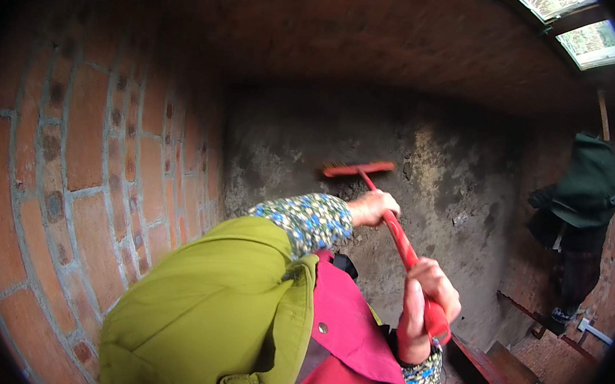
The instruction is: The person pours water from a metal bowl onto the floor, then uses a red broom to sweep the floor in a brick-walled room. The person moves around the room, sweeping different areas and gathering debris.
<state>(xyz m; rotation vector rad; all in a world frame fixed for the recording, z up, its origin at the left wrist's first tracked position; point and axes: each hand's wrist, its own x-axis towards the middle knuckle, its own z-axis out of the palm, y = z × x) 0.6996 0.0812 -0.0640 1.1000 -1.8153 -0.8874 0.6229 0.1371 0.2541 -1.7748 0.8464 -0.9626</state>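
Note:
A red push broom (pixel 359 169) lies with its wide head on the dark, dirty floor, its red handle running back toward me. My left hand (pixel 376 208) grips the handle lower down, nearer the head. Close to the handle's rounded end, my right hand (pixel 430 298) is closed around it, thumb toward me. Both forearms wear floral cuffs. Loose dirt (pixel 346 187) and crumbs show beside the broom head.
A brick wall (pixel 84 172) rises close on the left. Dark garments (pixel 588 183) hang at the right wall. A dark reddish ledge or board (pixel 494 381) stands at lower right. A small pale scrap (pixel 460 219) lies on the floor. Windows (pixel 592 44) are at upper right.

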